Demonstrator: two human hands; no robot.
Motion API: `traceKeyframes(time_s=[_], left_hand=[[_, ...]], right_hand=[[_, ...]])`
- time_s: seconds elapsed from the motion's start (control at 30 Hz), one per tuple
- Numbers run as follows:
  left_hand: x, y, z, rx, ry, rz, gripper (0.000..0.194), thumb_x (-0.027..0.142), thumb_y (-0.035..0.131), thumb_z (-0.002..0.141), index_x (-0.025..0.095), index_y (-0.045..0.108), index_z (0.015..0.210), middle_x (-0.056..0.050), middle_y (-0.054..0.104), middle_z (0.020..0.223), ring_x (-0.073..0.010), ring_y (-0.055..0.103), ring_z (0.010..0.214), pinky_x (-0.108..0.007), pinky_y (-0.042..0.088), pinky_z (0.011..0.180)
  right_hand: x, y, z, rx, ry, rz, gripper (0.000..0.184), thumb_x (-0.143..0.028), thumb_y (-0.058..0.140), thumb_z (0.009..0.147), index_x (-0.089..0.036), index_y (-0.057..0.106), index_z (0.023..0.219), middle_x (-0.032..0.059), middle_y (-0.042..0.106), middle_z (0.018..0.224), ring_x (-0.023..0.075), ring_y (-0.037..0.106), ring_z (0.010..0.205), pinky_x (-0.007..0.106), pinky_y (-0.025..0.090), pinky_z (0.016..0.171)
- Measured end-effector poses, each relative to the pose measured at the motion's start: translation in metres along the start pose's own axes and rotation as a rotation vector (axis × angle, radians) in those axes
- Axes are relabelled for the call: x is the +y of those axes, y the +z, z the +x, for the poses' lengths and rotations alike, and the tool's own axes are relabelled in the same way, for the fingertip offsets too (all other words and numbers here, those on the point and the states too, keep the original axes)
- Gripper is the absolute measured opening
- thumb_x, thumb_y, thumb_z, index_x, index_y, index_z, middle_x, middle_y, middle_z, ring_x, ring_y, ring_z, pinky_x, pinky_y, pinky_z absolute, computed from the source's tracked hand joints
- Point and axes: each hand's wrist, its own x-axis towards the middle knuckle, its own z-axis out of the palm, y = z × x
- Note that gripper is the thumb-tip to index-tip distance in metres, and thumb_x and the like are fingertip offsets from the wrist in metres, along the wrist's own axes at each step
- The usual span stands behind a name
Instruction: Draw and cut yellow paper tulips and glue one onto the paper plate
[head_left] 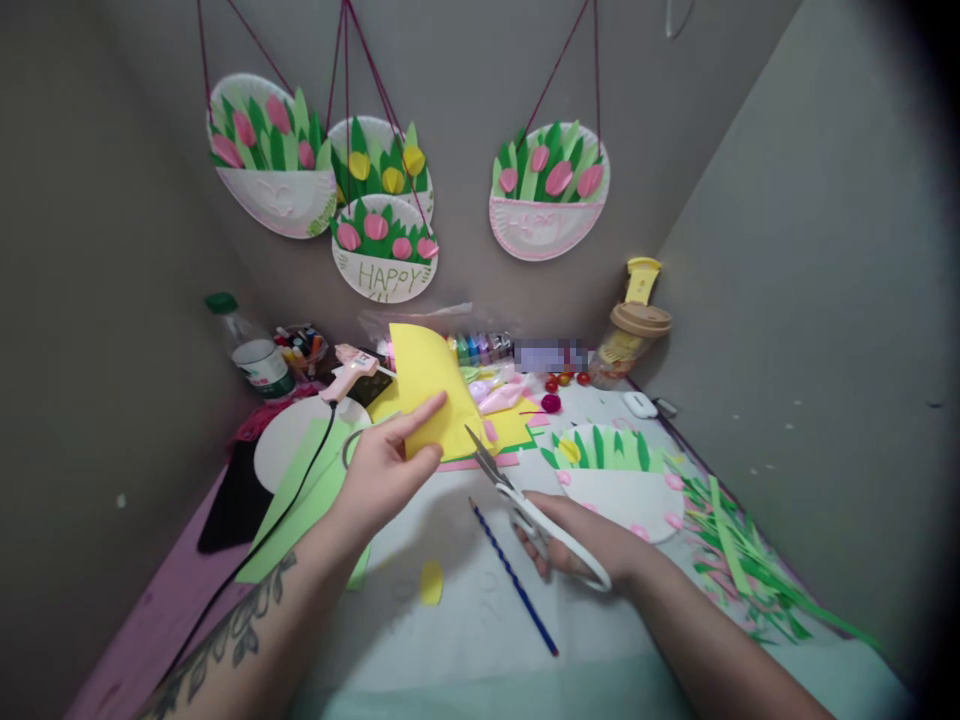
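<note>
My left hand (394, 455) grips a sheet of yellow paper (427, 375) by its lower left part, index finger laid across its face. The sheet's upper part curves up. In my right hand (559, 530) is a pair of scissors (536, 515) with white handles. Their blades are parted, with the tips at the sheet's lower right edge. Whether paper lies between the blades I cannot tell. Below the hands lie a blue pencil (514, 575) and a small yellow paper piece (431, 583).
Right of the scissors lies a decorated paper plate (622, 500), beside a heap of paper scraps (750, 560). A pink glue gun (350, 373) with its cord, green paper (300, 500) and a bottle (251, 350) stand left. A lidded cup (630, 340) is at the back. Plate baskets (551, 225) hang above.
</note>
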Motion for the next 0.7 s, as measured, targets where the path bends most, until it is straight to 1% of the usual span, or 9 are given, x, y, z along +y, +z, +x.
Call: traceKeyframes(time_s=[0.07, 0.23, 0.37, 0.43, 0.57, 0.7], left_hand=[[0.003, -0.003, 0.001, -0.04, -0.009, 0.034, 0.056, 0.017, 0.064, 0.067, 0.021, 0.063, 0.122, -0.005, 0.067, 0.12, -0.0223, 0.063, 0.103, -0.028, 0.051, 0.084], [0.008, -0.012, 0.003, -0.145, -0.001, 0.119, 0.054, 0.012, 0.06, 0.066, 0.024, 0.067, 0.118, -0.004, 0.069, 0.117, -0.0222, 0.066, 0.096, -0.027, 0.053, 0.079], [0.008, -0.018, 0.004, -0.167, 0.015, 0.165, 0.054, 0.01, 0.058, 0.064, 0.026, 0.069, 0.115, -0.003, 0.07, 0.113, -0.0224, 0.067, 0.092, -0.028, 0.054, 0.076], [0.01, -0.02, 0.004, -0.184, 0.021, 0.174, 0.055, 0.01, 0.057, 0.064, 0.025, 0.069, 0.115, -0.002, 0.07, 0.114, -0.0226, 0.067, 0.095, -0.028, 0.055, 0.079], [0.017, -0.023, 0.004, -0.236, 0.033, 0.218, 0.058, 0.008, 0.054, 0.064, 0.026, 0.068, 0.117, 0.0, 0.069, 0.118, -0.0213, 0.065, 0.103, -0.029, 0.051, 0.09], [0.02, -0.025, 0.004, -0.256, 0.043, 0.209, 0.056, 0.008, 0.054, 0.064, 0.025, 0.068, 0.115, 0.0, 0.07, 0.113, -0.0218, 0.066, 0.101, -0.031, 0.052, 0.09]], right_hand=[[-0.001, -0.001, -0.001, -0.01, 0.008, -0.016, 0.024, -0.017, 0.056, 0.058, -0.019, 0.05, 0.082, -0.002, 0.056, 0.072, 0.0129, 0.051, 0.061, 0.025, 0.044, 0.059], [0.0, -0.004, -0.003, -0.038, 0.012, -0.122, 0.022, -0.011, 0.051, 0.055, -0.019, 0.049, 0.076, -0.0034, 0.051, 0.071, 0.0115, 0.044, 0.063, 0.022, 0.038, 0.056], [0.003, -0.003, -0.003, -0.063, 0.033, -0.196, 0.023, -0.008, 0.048, 0.054, -0.02, 0.047, 0.074, -0.0051, 0.048, 0.068, 0.0099, 0.04, 0.061, 0.02, 0.032, 0.054], [0.003, -0.003, -0.003, -0.065, 0.042, -0.221, 0.022, -0.007, 0.049, 0.054, -0.02, 0.046, 0.072, -0.0061, 0.045, 0.066, 0.009, 0.037, 0.059, 0.019, 0.029, 0.052], [0.003, -0.002, -0.003, -0.07, 0.062, -0.207, 0.021, -0.008, 0.05, 0.054, -0.02, 0.042, 0.069, -0.0079, 0.04, 0.062, 0.0076, 0.032, 0.056, 0.019, 0.024, 0.049], [0.0, -0.002, -0.002, -0.078, 0.084, -0.162, 0.021, -0.008, 0.051, 0.052, -0.02, 0.042, 0.067, -0.0084, 0.04, 0.059, 0.0074, 0.031, 0.055, 0.019, 0.023, 0.047]])
